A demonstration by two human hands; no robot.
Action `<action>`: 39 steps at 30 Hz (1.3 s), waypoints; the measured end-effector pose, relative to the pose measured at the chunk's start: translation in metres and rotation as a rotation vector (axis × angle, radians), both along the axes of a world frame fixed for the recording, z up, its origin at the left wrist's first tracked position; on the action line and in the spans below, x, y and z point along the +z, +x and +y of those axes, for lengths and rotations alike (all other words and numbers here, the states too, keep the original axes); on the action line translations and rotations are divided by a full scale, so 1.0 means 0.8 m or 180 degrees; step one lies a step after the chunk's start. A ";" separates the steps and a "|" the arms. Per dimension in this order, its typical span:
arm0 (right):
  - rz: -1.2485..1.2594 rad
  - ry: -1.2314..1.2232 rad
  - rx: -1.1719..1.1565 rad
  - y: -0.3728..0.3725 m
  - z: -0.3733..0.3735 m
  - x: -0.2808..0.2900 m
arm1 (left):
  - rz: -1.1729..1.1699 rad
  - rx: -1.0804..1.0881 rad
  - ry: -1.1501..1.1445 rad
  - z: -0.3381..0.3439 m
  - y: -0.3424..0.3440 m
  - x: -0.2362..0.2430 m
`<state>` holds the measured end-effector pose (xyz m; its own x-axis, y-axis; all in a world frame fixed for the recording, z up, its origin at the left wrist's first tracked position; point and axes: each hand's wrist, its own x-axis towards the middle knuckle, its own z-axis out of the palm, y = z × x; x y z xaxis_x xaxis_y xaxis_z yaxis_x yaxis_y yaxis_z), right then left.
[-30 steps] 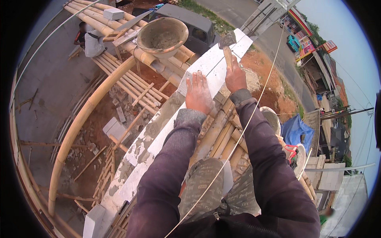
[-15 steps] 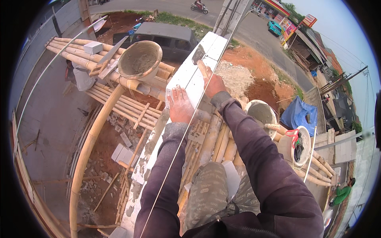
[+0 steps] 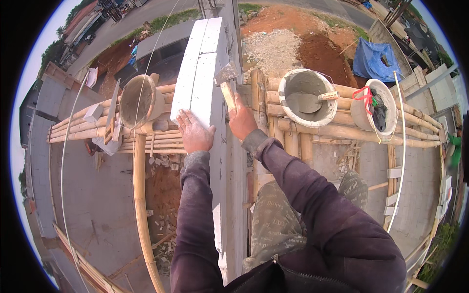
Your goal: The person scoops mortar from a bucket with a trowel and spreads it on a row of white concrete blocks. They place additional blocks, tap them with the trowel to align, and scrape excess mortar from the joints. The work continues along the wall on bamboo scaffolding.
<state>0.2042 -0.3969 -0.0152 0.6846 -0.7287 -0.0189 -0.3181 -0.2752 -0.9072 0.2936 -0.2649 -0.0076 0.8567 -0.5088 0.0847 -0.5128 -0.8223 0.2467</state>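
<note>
My left hand point(image 3: 194, 131) lies with fingers apart on the near end of a long white block point(image 3: 195, 63), which has a seam along its top and rests along the narrow wall point(image 3: 220, 219). My right hand point(image 3: 240, 119) grips the wooden handle of a hammer point(image 3: 227, 83), whose metal head is at the block's right side; whether it touches the block is unclear. Left of the block is a bucket point(image 3: 128, 100) of grey mortar. To the right are another mortar bucket point(image 3: 308, 75) with a tool handle in it and a pail point(image 3: 388, 124) holding black plastic and red ribbon.
Bamboo scaffold poles point(image 3: 273, 128) cross both sides, with drops beneath. A small block point(image 3: 93, 113) and a saw point(image 3: 112, 105) sit at left. Thin lines and pipes point(image 3: 401, 176) cross the view. A person in green point(image 3: 453, 149) is at far right; another point(image 3: 100, 146) is partly hidden at left.
The view has swung round, so the block now stands nearly upright in the picture. The hammer head has moved from over the block's top to its right side. My left hand remains on the block.
</note>
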 end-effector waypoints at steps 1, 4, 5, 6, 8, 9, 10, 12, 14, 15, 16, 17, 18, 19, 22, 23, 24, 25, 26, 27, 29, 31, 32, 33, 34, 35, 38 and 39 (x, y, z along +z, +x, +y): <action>0.0014 0.0594 -0.0147 -0.005 0.001 -0.018 | 0.0039 -0.0025 0.0075 0.000 0.001 -0.001; -0.0460 0.2870 -0.0629 -0.018 -0.008 -0.075 | 0.0076 -0.0075 0.0198 -0.002 0.003 -0.001; -0.0538 0.3046 -0.0818 -0.011 -0.009 -0.093 | 0.0069 -0.0067 0.0202 -0.002 0.003 -0.002; -0.0604 0.3214 -0.0999 -0.001 -0.009 -0.110 | 0.0060 -0.0036 0.0178 -0.002 0.003 -0.002; -0.0803 0.3401 -0.1172 0.024 0.000 -0.142 | 0.0033 -0.0060 0.0213 -0.002 0.003 -0.002; -0.0970 0.3416 -0.1157 0.041 0.007 -0.153 | 0.0008 -0.0048 0.0206 -0.002 0.003 -0.002; -0.0967 0.3516 -0.1210 0.052 0.009 -0.163 | 0.0017 -0.0044 0.0211 -0.002 0.003 -0.001; -0.0723 0.3449 -0.0777 0.061 0.004 -0.180 | -0.0005 -0.0051 0.0184 -0.002 0.002 0.000; -0.0703 0.3437 -0.0763 0.071 -0.007 -0.192 | 0.0019 -0.0047 0.0269 -0.002 0.002 0.000; -0.0911 0.3426 -0.0922 0.082 -0.016 -0.196 | -0.0009 -0.0054 0.0282 -0.002 0.002 0.001; -0.1165 0.3406 -0.1026 0.093 -0.025 -0.201 | 0.0013 -0.0057 0.0259 -0.002 0.002 0.002; -0.1283 0.3595 -0.1066 0.107 -0.034 -0.205 | 0.0035 -0.0048 0.0236 -0.002 0.002 0.002; -0.1440 0.3770 -0.1057 0.122 -0.045 -0.209 | 0.0027 -0.0039 0.0169 -0.002 0.001 0.003; -0.1315 0.3645 -0.0854 0.128 -0.056 -0.213 | 0.0044 -0.0008 0.0195 -0.003 0.001 0.003; -0.0621 0.2957 -0.0414 0.132 -0.086 -0.201 | 0.0037 0.0023 0.0142 -0.004 -0.001 0.002; -0.0157 0.2384 -0.0508 0.128 -0.091 -0.184 | 0.0021 0.0021 0.0132 -0.003 -0.001 0.001; -0.0016 0.1485 -0.0393 0.121 -0.096 -0.159 | 0.0034 0.0041 0.0114 -0.003 -0.001 0.001; 0.0122 0.0423 -0.0422 0.111 -0.094 -0.128 | -0.0010 0.0017 0.0122 -0.002 0.000 0.000; 0.0333 -0.0587 -0.0457 0.102 -0.093 -0.092 | 0.0000 0.0009 0.0136 -0.001 0.001 -0.001; 0.0225 -0.0764 -0.0318 0.096 -0.098 -0.053 | 0.0016 -0.0003 0.0147 0.000 0.001 -0.002; 0.0178 -0.1174 -0.0118 0.095 -0.111 0.019 | 0.0012 0.0022 0.0234 0.000 0.003 -0.006; 0.0011 -0.1622 -0.0050 0.102 -0.113 0.065 | 0.0036 0.0030 0.0272 0.000 0.004 -0.010; -0.0235 -0.1860 -0.0083 0.110 -0.114 0.078 | 0.0038 0.0028 0.0265 0.000 0.004 -0.011; -0.0627 -0.2191 -0.0130 0.117 -0.112 0.083 | -0.0064 0.0006 0.0150 0.000 0.003 -0.011; -0.0433 -0.2185 -0.0088 0.123 -0.110 0.082 | -0.0004 0.0019 0.0187 0.000 0.003 -0.010; 0.0175 -0.2036 0.0196 0.130 -0.110 0.079 | -0.0046 0.0021 0.0110 0.000 0.002 -0.008; 0.0913 -0.1879 0.0696 0.136 -0.109 0.067 | -0.0103 -0.0004 0.0014 0.001 -0.001 -0.001; 0.0835 -0.1801 0.0671 0.129 -0.109 0.067 | -0.0001 0.0017 0.0047 -0.001 0.000 0.001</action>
